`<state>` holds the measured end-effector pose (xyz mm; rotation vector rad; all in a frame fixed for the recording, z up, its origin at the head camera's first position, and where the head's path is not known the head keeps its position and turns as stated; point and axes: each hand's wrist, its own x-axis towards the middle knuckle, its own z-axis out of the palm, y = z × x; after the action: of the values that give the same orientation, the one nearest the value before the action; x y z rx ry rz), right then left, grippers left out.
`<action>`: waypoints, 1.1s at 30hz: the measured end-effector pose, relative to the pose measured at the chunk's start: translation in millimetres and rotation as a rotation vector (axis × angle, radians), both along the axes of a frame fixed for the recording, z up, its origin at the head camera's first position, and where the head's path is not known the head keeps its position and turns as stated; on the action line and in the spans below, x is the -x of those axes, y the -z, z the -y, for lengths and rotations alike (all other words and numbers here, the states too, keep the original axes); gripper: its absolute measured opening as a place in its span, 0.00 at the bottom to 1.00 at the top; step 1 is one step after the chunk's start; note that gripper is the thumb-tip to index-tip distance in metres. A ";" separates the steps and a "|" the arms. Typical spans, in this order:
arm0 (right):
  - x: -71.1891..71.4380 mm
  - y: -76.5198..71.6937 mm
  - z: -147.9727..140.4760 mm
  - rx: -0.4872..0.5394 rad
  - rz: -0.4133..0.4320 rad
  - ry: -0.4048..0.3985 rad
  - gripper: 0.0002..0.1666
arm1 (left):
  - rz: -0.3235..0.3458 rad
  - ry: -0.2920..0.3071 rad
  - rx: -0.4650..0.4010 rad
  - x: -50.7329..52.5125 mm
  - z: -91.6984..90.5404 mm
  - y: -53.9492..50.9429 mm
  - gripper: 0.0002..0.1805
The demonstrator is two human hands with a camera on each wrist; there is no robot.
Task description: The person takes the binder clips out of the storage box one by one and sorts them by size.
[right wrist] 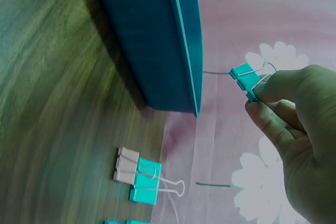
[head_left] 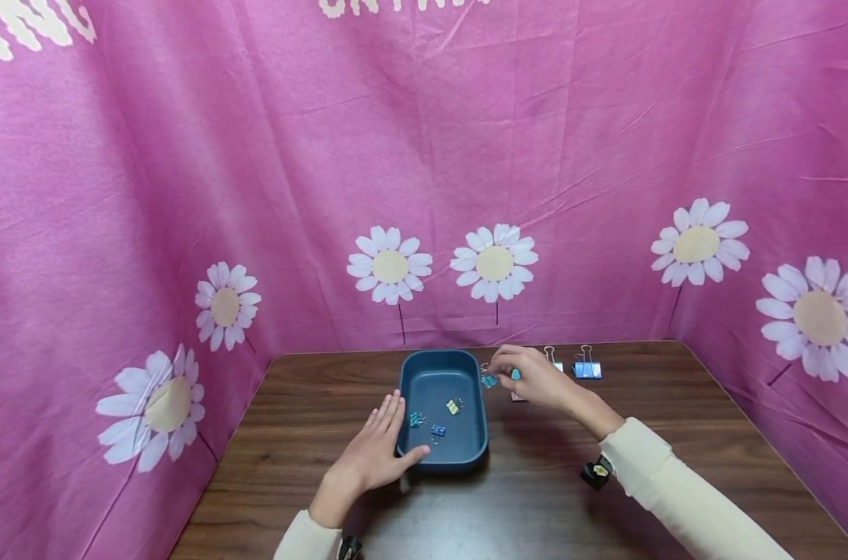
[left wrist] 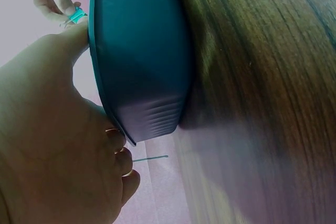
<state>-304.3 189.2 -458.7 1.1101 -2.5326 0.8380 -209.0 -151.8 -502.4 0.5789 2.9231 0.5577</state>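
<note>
A dark blue rectangular tray (head_left: pixel 485 435) stands on the table, holding a yellow binder clip (head_left: pixel 454 406), a teal one (head_left: pixel 415 420) and a blue one (head_left: pixel 438 430). My left hand (head_left: pixel 371 451) rests on the tray's left rim, its fingers extended and its thumb over the near-left corner. Just right of the tray, my right hand (head_left: pixel 539 381) pinches a teal binder clip (right wrist: pixel 244 80) between thumb and fingers. That clip is raised off the table, outside the rim. Below the right hand lie a pink clip (right wrist: pixel 126 166) and a larger teal clip (right wrist: pixel 146 182), close together.
Farther right on the wooden table (head_left: pixel 298 404) sits a shiny blue binder clip (head_left: pixel 587 370), handles up. Beside it another clip (head_left: pixel 557 364) is partly hidden by the right hand. A pink cloth with daisies (head_left: pixel 424 155) hangs behind the table and along both sides.
</note>
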 end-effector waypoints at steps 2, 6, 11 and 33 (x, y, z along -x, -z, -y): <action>-0.1 0.9 -4.5 0.009 -0.013 0.005 0.11 | -0.004 0.000 -0.003 -0.1 -0.2 0.2 0.56; -1.0 2.7 -13.7 0.024 -0.028 0.018 0.13 | -0.013 0.002 -0.007 -0.3 -0.2 0.7 0.56; -2.3 3.3 -23.7 0.052 -0.036 0.051 0.14 | -0.023 0.004 -0.002 0.0 -0.4 1.6 0.56; -6.8 10.0 -68.9 0.093 -0.081 0.164 0.13 | -0.023 -0.007 0.002 -0.1 0.1 4.5 0.56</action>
<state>-297.4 258.1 -468.7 0.8770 -2.4521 0.8403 -208.9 -152.0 -506.9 0.5784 2.9480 0.5526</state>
